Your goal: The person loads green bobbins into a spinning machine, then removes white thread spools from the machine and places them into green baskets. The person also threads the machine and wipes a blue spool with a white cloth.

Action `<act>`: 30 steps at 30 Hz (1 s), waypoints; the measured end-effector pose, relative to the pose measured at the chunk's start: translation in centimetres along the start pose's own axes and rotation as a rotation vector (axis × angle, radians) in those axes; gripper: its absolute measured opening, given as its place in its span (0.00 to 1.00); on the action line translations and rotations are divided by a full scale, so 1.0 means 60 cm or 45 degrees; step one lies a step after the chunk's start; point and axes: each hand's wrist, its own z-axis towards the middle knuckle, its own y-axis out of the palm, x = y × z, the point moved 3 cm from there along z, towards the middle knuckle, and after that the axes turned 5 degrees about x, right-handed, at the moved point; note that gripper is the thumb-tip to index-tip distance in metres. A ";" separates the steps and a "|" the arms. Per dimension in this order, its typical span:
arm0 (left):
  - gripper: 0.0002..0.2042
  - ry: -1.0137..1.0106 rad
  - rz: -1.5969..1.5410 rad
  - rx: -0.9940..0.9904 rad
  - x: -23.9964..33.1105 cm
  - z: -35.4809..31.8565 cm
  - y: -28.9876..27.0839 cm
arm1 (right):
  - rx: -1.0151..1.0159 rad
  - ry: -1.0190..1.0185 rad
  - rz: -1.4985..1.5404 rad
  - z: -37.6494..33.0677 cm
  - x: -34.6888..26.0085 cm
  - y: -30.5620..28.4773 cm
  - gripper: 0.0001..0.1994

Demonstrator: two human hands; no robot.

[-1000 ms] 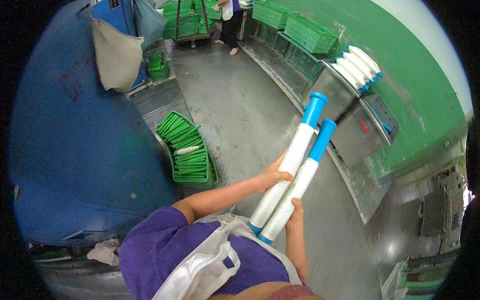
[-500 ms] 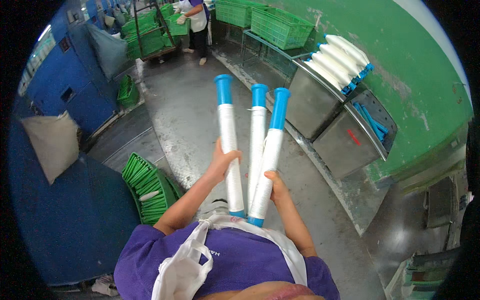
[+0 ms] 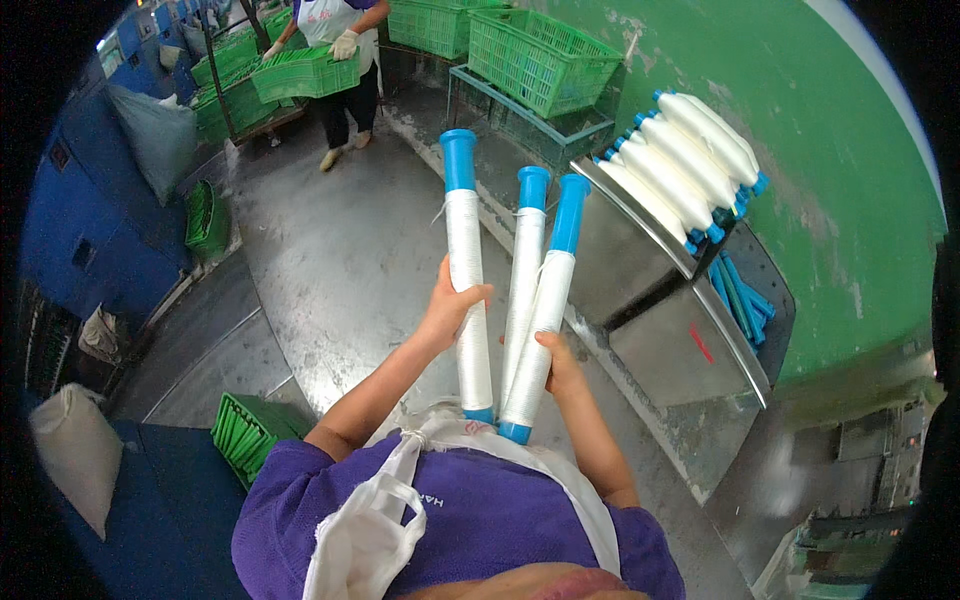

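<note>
My left hand (image 3: 455, 305) is closed round the middle of a long blue bobbin (image 3: 465, 240) wound with white yarn. In my right hand (image 3: 561, 362) are two more such bobbins, a middle bobbin (image 3: 525, 265) and a right bobbin (image 3: 550, 290), gripped low on their windings; the palm side is hidden. All three stand nearly upright before my apron (image 3: 440, 425), blue flanged ends up, lower ends against or close to my waist. The middle and right bobbins fan apart at the top and cross near the bottom.
To the right, a metal bin (image 3: 690, 340) holds bare blue tubes (image 3: 740, 290) beside stacked full white bobbins (image 3: 680, 170). Green crates (image 3: 540, 65) stand along the wall. Ahead left, a co-worker (image 3: 340, 60) carries a green crate (image 3: 305, 75). Blue machines (image 3: 120, 180) and a green basket (image 3: 245, 430) are at left.
I have moved forward, so the metal bin and wall crates sit nearer and the green basket has slid back. The co-worker now holds a crate in front. My grip is the same.
</note>
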 end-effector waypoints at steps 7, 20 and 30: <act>0.31 0.005 0.075 0.052 0.010 0.226 0.000 | 0.096 0.122 0.179 0.219 -0.060 -0.030 0.38; 0.28 0.160 0.144 0.512 0.096 0.643 0.024 | -0.135 -0.125 0.180 0.789 -0.496 -0.064 0.37; 0.39 0.152 -0.026 0.617 0.158 0.984 0.026 | -0.072 -0.245 0.260 1.208 -0.704 -0.099 0.19</act>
